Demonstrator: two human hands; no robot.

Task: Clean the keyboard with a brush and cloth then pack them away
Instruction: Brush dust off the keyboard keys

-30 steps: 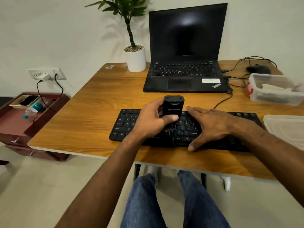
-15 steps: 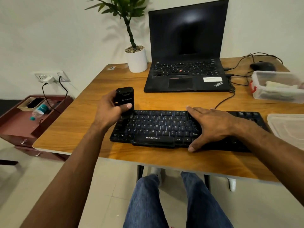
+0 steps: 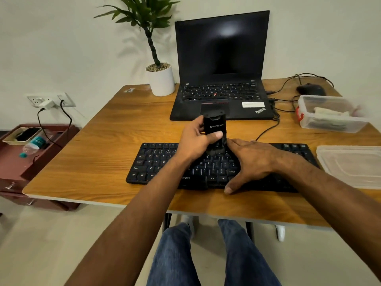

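Near the centre of the frame, the brush [image 3: 214, 129] is now carried back from the keyboard's left end to its middle rows, so sweeping is judged to be under way, with cloth work and packing away left. It is gripped upright by the left hand [image 3: 195, 141], bristles on the keys. The keyboard [image 3: 156, 162] is steadied on the bench [image 3: 99, 145] by the flat, spread right hand [image 3: 251, 159].

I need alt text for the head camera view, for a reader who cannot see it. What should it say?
A person's left hand holds a black brush upright on a black keyboard while the right hand lies flat on the keys. Behind, on the wooden desk, stand an open laptop, a potted plant and a clear container.
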